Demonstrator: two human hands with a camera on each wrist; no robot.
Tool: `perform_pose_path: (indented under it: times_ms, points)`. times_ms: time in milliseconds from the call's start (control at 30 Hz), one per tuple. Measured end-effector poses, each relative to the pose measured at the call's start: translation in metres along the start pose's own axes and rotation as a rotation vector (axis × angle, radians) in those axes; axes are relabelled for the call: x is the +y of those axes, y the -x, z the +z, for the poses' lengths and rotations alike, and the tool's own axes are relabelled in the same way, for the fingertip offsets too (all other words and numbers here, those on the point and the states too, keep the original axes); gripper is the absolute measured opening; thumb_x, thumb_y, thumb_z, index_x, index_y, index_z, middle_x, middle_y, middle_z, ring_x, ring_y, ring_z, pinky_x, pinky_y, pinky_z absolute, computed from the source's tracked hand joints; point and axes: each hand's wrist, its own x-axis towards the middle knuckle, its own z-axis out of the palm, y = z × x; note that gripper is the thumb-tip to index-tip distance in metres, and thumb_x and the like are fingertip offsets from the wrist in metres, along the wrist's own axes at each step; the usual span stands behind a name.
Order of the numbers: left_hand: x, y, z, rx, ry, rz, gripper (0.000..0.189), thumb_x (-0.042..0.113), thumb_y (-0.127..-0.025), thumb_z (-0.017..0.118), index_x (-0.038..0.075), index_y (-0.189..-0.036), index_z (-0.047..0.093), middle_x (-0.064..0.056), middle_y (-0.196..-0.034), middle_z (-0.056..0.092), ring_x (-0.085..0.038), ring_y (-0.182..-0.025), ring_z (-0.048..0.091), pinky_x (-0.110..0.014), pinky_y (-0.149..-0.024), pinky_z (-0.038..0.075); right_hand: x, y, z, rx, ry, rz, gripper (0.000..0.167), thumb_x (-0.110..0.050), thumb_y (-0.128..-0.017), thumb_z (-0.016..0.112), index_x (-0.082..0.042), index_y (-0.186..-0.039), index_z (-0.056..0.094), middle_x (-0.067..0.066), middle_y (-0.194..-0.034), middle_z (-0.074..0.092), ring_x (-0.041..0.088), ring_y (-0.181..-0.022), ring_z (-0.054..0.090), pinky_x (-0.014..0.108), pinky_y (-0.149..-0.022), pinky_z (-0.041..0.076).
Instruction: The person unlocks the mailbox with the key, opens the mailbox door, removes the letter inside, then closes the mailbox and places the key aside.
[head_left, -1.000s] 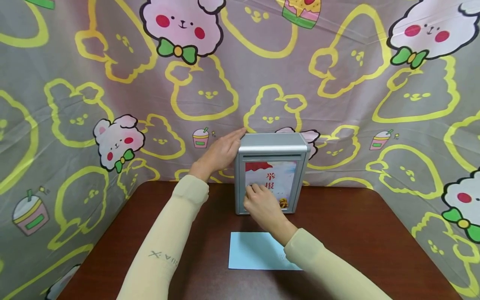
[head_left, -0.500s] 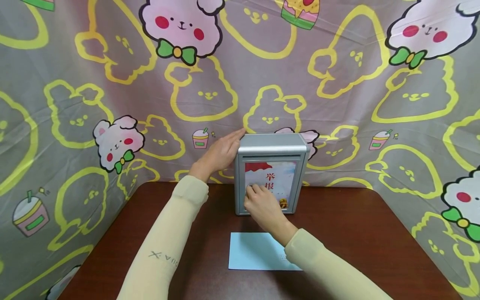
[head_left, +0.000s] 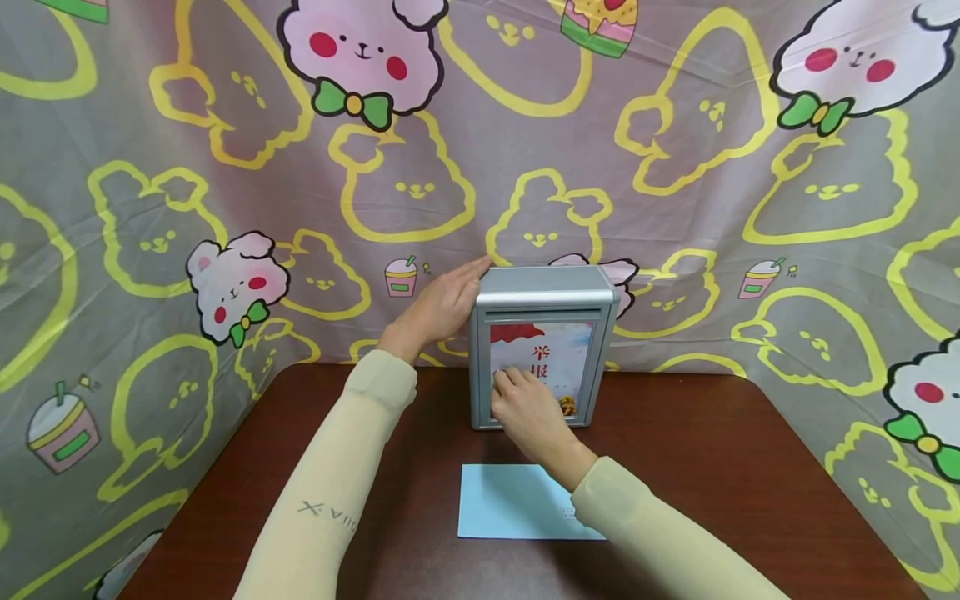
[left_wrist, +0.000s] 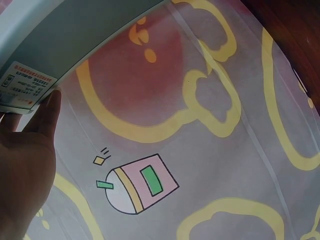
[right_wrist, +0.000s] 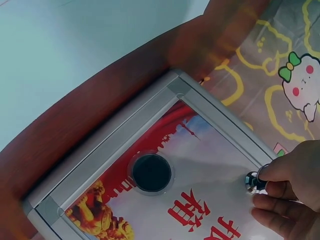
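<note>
A silver-grey metal box [head_left: 547, 283] stands upright on the table, with a slot near its top and a printed poster [right_wrist: 220, 172] with red characters on its front. My left hand [head_left: 447, 300] rests on the box's upper left side, fingers extended. In the left wrist view, the left hand's fingers [left_wrist: 49, 107] touch the box beside a white label [left_wrist: 25, 85]. My right hand [head_left: 527, 408] is at the left part of the front panel. In the right wrist view, its thumb and fingers pinch the dark head of a key at a chrome lock [right_wrist: 250, 182].
A light-blue envelope-like sheet [head_left: 510, 504] lies on the brown table [head_left: 675, 467] in front of the box, partly under the right forearm. Cartoon-printed cloth [head_left: 675, 208] hangs behind and at both sides. A round dark disc [right_wrist: 151, 172] sits on the poster.
The right hand has shifted very slightly to the right at the lock. The left hand, the box and the blue sheet have stayed in place.
</note>
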Motion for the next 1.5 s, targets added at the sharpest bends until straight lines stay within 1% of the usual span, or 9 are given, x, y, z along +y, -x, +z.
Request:
perform_pose_path:
  times_ms: [167, 267, 400, 500, 600, 833, 1000, 1300, 1500]
  points:
    - [0.0000, 0.0001, 0.0000, 0.000, 0.009, 0.001, 0.054, 0.030, -0.110, 0.025, 0.011, -0.161, 0.035, 0.000, -0.166, 0.034, -0.015, -0.152, 0.029, -0.031, -0.125, 0.022, 0.0002, 0.0008, 0.0014, -0.011, -0.001, 0.007, 0.017, -0.010, -0.088, 0.080, -0.003, -0.103, 0.079, 0.012, -0.101, 0.068, 0.026, -0.090, 0.063, 0.035, -0.082, 0.059]
    - [0.0002, -0.0001, 0.0001, -0.004, 0.006, 0.002, 0.055, 0.030, -0.110, 0.025, 0.011, -0.161, 0.034, 0.000, -0.166, 0.033, -0.015, -0.153, 0.029, -0.032, -0.125, 0.022, -0.0002, 0.0012, 0.0019, -0.011, -0.003, 0.015, 0.017, -0.010, -0.088, 0.080, -0.003, -0.104, 0.079, 0.013, -0.103, 0.068, 0.025, -0.091, 0.063, 0.035, -0.082, 0.058]
    - [0.0010, 0.0003, 0.0001, -0.011, 0.000, -0.004, 0.055, 0.030, -0.111, 0.024, 0.011, -0.161, 0.034, 0.000, -0.166, 0.033, -0.015, -0.153, 0.029, -0.031, -0.125, 0.022, -0.0012, 0.0020, 0.0025, 0.000, -0.020, 0.024, 0.015, -0.007, -0.089, 0.078, -0.002, -0.103, 0.079, 0.013, -0.100, 0.068, 0.026, -0.089, 0.062, 0.036, -0.080, 0.058]
    - [0.0017, 0.0011, 0.0000, -0.010, 0.002, -0.006, 0.054, 0.029, -0.110, 0.025, 0.011, -0.160, 0.035, 0.000, -0.165, 0.034, -0.016, -0.152, 0.029, -0.032, -0.125, 0.022, -0.0019, 0.0027, 0.0025, 0.005, -0.032, 0.031, 0.016, -0.007, -0.088, 0.079, -0.002, -0.103, 0.079, 0.013, -0.100, 0.068, 0.026, -0.089, 0.063, 0.036, -0.080, 0.058]
    - [0.0016, 0.0010, -0.0003, -0.006, 0.001, 0.002, 0.054, 0.029, -0.110, 0.026, 0.010, -0.160, 0.037, 0.000, -0.165, 0.035, -0.016, -0.152, 0.030, -0.032, -0.125, 0.022, -0.0023, 0.0031, 0.0022, 0.012, -0.039, 0.039, 0.017, -0.006, -0.087, 0.080, -0.001, -0.104, 0.079, 0.013, -0.100, 0.068, 0.026, -0.089, 0.063, 0.036, -0.081, 0.059]
    - [0.0016, 0.0003, -0.0013, 0.005, -0.003, 0.012, 0.054, 0.028, -0.110, 0.025, 0.010, -0.158, 0.039, -0.001, -0.164, 0.037, -0.016, -0.152, 0.032, -0.032, -0.124, 0.023, -0.0026, 0.0017, 0.0023, 0.037, -0.048, 0.051, 0.015, -0.003, -0.089, 0.078, -0.001, -0.103, 0.079, 0.013, -0.099, 0.069, 0.026, -0.089, 0.064, 0.036, -0.080, 0.059]
    - [0.0015, 0.0004, -0.0011, -0.003, -0.007, 0.013, 0.054, 0.027, -0.109, 0.024, 0.009, -0.158, 0.039, -0.001, -0.164, 0.036, -0.016, -0.152, 0.031, -0.031, -0.125, 0.022, -0.0033, 0.0021, 0.0020, 0.023, -0.044, 0.054, 0.017, -0.006, -0.087, 0.080, -0.002, -0.104, 0.079, 0.013, -0.101, 0.070, 0.026, -0.090, 0.065, 0.036, -0.082, 0.059]
    - [0.0014, 0.0009, -0.0014, -0.005, -0.007, 0.003, 0.054, 0.028, -0.109, 0.025, 0.010, -0.159, 0.039, -0.001, -0.164, 0.036, -0.016, -0.152, 0.031, -0.031, -0.125, 0.022, -0.0037, 0.0019, 0.0015, 0.010, -0.033, 0.053, 0.018, -0.008, -0.089, 0.079, -0.003, -0.106, 0.079, 0.012, -0.103, 0.070, 0.025, -0.091, 0.065, 0.036, -0.083, 0.059]
    - [0.0030, 0.0002, -0.0021, -0.007, -0.009, 0.002, 0.053, 0.026, -0.110, 0.026, 0.010, -0.159, 0.038, -0.001, -0.165, 0.035, -0.016, -0.152, 0.030, -0.031, -0.125, 0.021, -0.0037, 0.0026, 0.0015, -0.007, -0.017, 0.055, 0.023, -0.011, -0.086, 0.082, -0.004, -0.107, 0.079, 0.012, -0.105, 0.070, 0.026, -0.093, 0.065, 0.035, -0.086, 0.058]
